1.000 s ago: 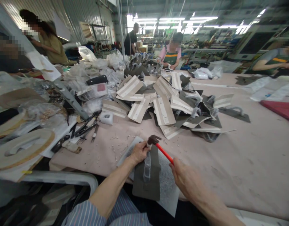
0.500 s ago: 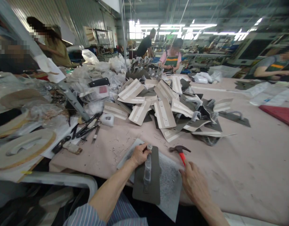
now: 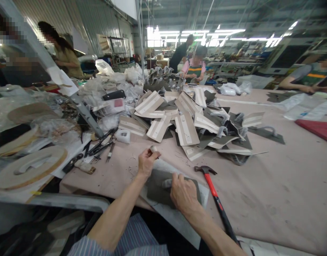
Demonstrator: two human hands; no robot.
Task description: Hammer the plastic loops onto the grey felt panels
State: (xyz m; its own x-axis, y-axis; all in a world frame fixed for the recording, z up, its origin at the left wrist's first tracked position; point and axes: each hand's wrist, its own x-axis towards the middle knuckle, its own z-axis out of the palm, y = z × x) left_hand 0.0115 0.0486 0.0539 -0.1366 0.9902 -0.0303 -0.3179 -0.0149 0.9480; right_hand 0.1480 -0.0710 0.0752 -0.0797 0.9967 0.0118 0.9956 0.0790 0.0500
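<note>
My left hand [image 3: 146,161] is closed in a pinch on a small, whitish, cylinder-like piece [image 3: 153,148], held just beyond a speckled grey slab [image 3: 184,227]. A dark grey flat panel [image 3: 156,188] lies over that slab, turned sideways. On the panel is a carrying handle [image 3: 167,183] wrapped in clear plastic. My right hand [image 3: 184,192] is curled over this handle and hides most of it. To the right of the slab rests a claw hammer [image 3: 213,188] with a red and black grip, untouched.
Beyond my hands lies a heap of similar panels [image 3: 186,128], pale sides up. Pliers [image 3: 103,142] and other tools lie left, near plastic-wrapped parts [image 3: 112,106]. A metal post [image 3: 85,112] slants across the left. A grey bin [image 3: 80,202] stands at lower left. Several people work around.
My right hand has let go of the hammer and taken the panel's handle. The panel has turned sideways. My left hand has moved left and away from the panel with the small piece.
</note>
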